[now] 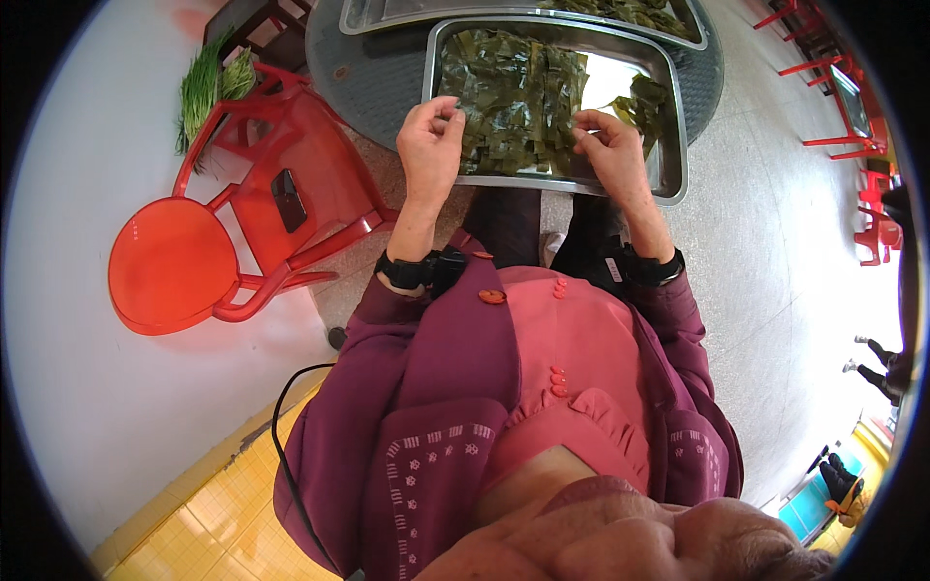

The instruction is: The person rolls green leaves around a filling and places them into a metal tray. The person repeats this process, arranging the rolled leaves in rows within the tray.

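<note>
A rectangular metal tray (681, 163) lies before me, reaching over the near edge of a dark round table (363, 80). Wet, flat dark-green leaf pieces (508, 94) overlap in rows across its left and middle. A looser clump of leaf pieces (643, 102) sits at its right, with shiny bare metal between. My left hand (432, 149) is over the tray's left rim, thumb and curled fingers by the leaf layer's edge. My right hand (612, 149) hovers at the layer's right side, thumb and forefinger drawn close together. Whether either pinches a leaf piece is unclear.
A second metal tray (450, 9) with leaf pieces (625, 11) stands behind. At left, a red plastic chair (320, 167) bears a phone (289, 201); a red stool (174, 265) adjoins it. Green stalks (200, 94) lie beyond. Several red chairs line the far right. A black cable (280, 428) hangs beside me.
</note>
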The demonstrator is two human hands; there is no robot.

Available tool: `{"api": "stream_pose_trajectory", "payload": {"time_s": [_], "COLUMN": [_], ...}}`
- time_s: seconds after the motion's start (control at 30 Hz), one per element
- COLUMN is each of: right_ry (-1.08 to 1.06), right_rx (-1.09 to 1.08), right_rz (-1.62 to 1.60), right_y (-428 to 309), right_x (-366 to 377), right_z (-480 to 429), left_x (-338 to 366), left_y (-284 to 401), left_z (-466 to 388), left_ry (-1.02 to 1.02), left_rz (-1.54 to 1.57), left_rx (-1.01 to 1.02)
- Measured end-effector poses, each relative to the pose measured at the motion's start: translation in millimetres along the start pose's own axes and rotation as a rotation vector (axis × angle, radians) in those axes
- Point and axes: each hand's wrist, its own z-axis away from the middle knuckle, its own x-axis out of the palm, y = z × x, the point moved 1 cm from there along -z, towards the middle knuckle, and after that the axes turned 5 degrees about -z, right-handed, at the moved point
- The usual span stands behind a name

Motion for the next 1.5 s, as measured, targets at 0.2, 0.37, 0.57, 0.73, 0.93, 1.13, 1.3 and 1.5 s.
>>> {"api": "stream_pose_trajectory", "payload": {"time_s": [0.2, 0.37, 0.57, 0.73, 0.93, 1.13, 1.3, 1.5], "right_ry": [0.019, 0.021, 0.004, 0.04, 0.023, 0.036, 0.042, 0.038], "right_rx": [-0.047, -0.06, -0.099, -0.128, -0.131, -0.089, -0.082, -0.09], "right_rz": [0.053, 0.066, 0.114, 0.098, 0.143, 0.076, 0.134, 0.123], "right_y": [0, 6, 11, 10, 11, 13, 15, 18], "right_x": [4, 3, 2, 1, -4, -9, -8, -8], "right_z": [0, -4, -6, -5, -5, -11, -14, -13], "left_x": [18, 34, 41, 53, 53, 36, 18, 18], "left_y": [24, 31, 36, 44, 49, 49, 38, 27], "left_z": [13, 15, 9, 7, 2, -4, -9, -2], "left_ry": [-0.062, -0.151, -0.22, -0.272, -0.333, -0.126, -0.205, -0.15], "left_rz": [-0.318, -0.47, -0.661, -0.785, -0.857, -0.769, -0.78, -0.762], "left_rx": [0.249, 0.346, 0.465, 0.448, 0.438, 0.425, 0.263, 0.318]}}
